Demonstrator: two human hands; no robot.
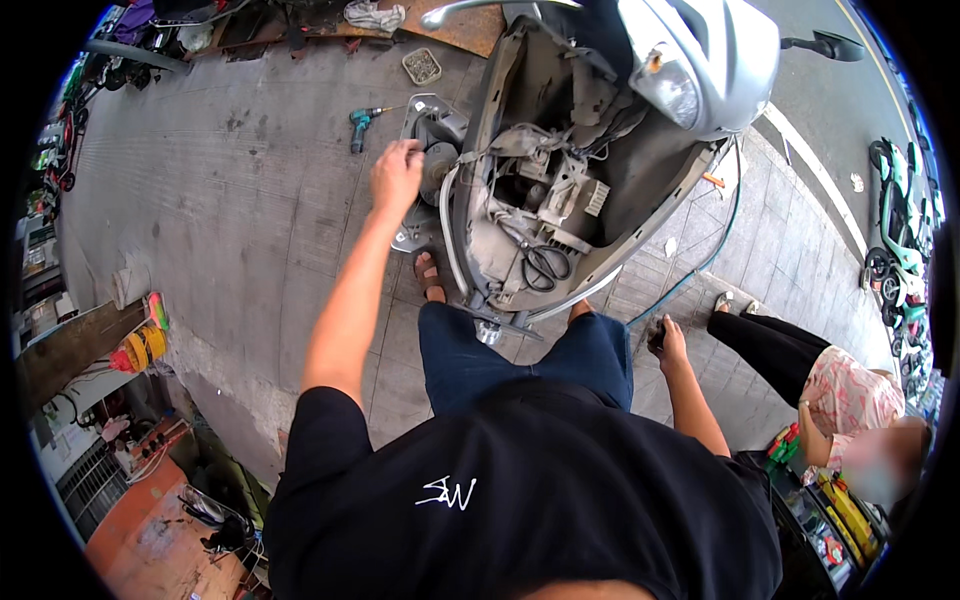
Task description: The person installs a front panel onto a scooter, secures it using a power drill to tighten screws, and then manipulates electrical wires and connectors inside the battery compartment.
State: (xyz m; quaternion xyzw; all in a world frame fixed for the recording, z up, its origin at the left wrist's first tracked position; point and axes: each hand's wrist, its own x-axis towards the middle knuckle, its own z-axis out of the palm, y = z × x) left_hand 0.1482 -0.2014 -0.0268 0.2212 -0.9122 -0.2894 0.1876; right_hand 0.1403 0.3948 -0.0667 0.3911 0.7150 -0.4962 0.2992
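Observation:
A silver scooter [705, 60] stands before me with its front body opened, showing dusty inner parts and wiring. My left hand [398, 180] is beside the left edge of that body, next to a round grey part [438, 165]. Its fingers are loosely bent and apart, and I see nothing held in them. Low by my right knee, my right hand [674, 345] is closed around a small dark object [657, 338] whose kind I cannot make out. Black-handled scissors [546, 268] lie inside the opened body.
On the paving to the left lie a teal cordless drill [362, 128] and a tray of small metal pieces [422, 67]. A green hose [705, 262] runs along the right. Another person [845, 390] stands at the right, near parked scooters [897, 235].

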